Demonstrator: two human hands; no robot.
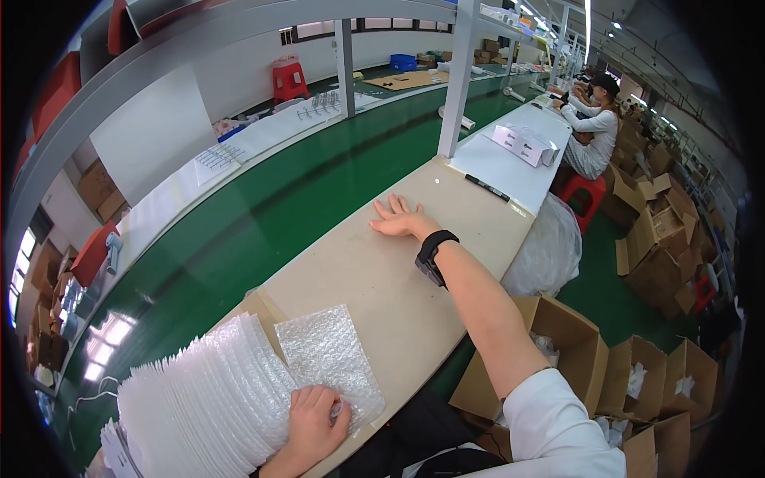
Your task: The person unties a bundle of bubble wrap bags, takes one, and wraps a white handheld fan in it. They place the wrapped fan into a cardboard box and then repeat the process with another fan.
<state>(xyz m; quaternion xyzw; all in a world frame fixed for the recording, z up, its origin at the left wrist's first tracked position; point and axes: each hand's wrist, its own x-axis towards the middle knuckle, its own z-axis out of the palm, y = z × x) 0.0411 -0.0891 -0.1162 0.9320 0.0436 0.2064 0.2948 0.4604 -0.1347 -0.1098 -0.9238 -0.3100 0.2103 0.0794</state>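
My right hand (398, 220) lies on the tan worktop (390, 279) near its far edge, fingers spread and holding nothing. A black watch is strapped to that wrist. My left hand (315, 422) is closed at the lower left edge of a clear bubble wrap pouch (325, 350), with a bit of the film showing between thumb and fingers. The pouch lies flat on the worktop. Just left of this hand, a long row of white bubble wrap pouches (211, 390) stands packed upright, and the hand's side is close against them.
A green conveyor belt (319, 175) runs beyond the worktop. Open cardboard boxes (570, 342) stand below on the right. Farther along are a black strip (487, 188), a white printed box (522, 145) and a seated person (594, 127). A grey post (460, 88) rises at the worktop's far end.
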